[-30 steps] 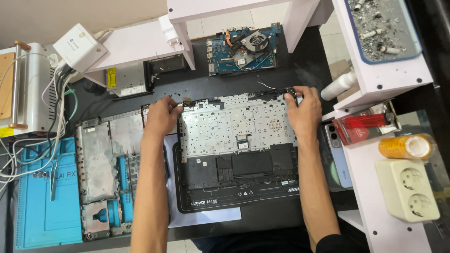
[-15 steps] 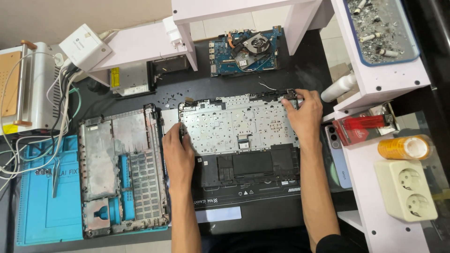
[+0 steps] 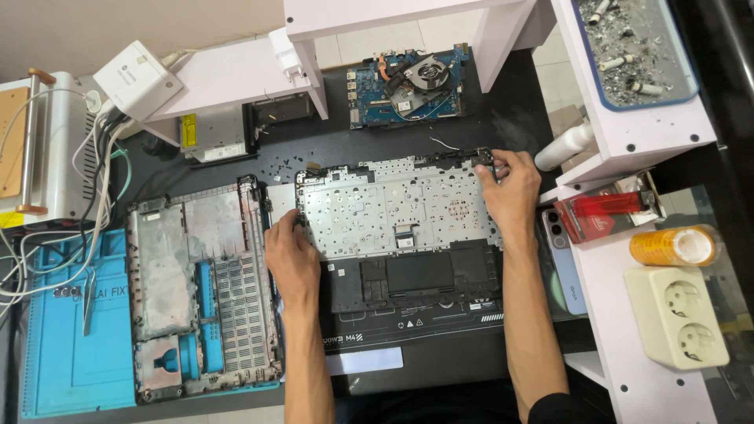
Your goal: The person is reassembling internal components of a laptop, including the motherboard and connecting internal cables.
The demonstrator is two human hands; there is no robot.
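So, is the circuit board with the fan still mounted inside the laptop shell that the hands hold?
No, the circuit board with the fan lies apart on the black mat, beyond the laptop shell that both hands touch.

Single head view, aimed straight down at the workbench [image 3: 487, 133] from above. Both forearms are framed at close range.

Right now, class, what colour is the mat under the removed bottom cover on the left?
Light blue mat, clearest in the head view.
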